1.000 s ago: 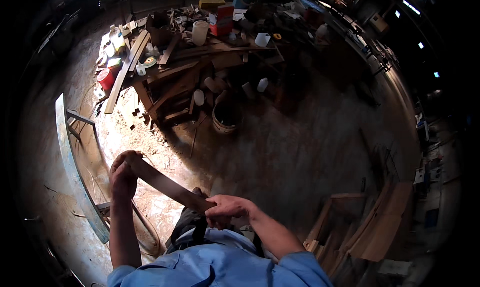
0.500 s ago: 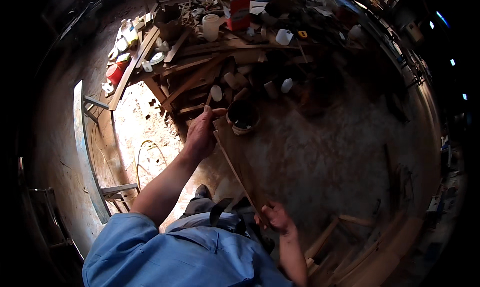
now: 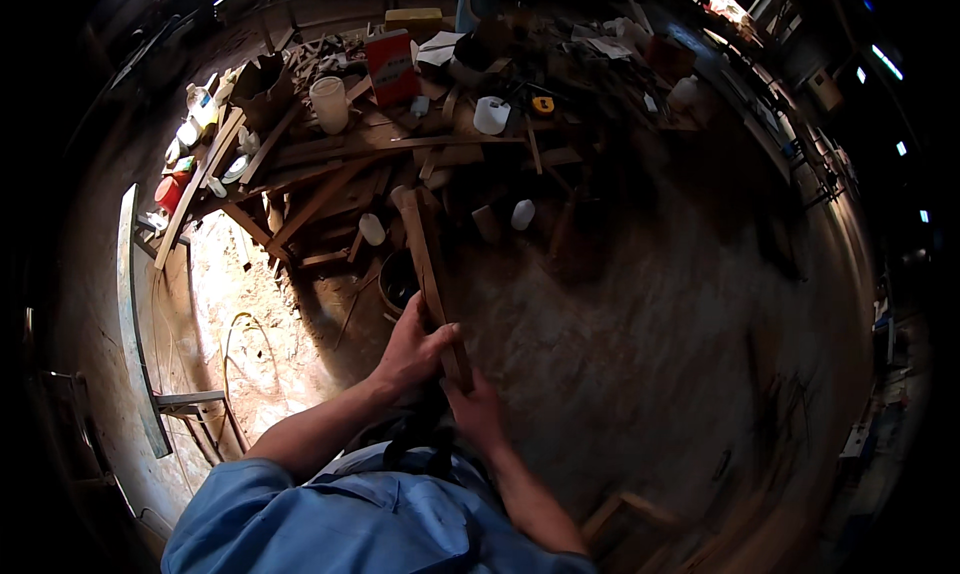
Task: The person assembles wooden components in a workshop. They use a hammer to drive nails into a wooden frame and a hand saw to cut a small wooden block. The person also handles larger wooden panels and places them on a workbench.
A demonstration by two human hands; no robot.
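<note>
A long wooden board [image 3: 426, 259] points away from me, tilted slightly left at its far end. My left hand [image 3: 412, 346] is closed around its near half, thumb lying across the wood. Just below, at the near end, my right hand [image 3: 474, 404] grips the same board; its fingers are partly hidden. Beyond my left hand, a dark round bucket [image 3: 396, 282] stands on the floor, partly covered by the board.
Ahead is a cluttered workbench [image 3: 330, 154] with wood scraps, a translucent jug [image 3: 329, 106], a red box [image 3: 391, 68] and a yellow tape measure [image 3: 543, 105]. A pale trestle [image 3: 136, 324] stands left, near a yellow hose [image 3: 228, 349]. Wooden pieces [image 3: 625, 514] lie lower right.
The board has swung from slanting across me to pointing nearly straight ahead. My left hand has moved from its far end to the near half, close to my right hand. The view has shifted right.
</note>
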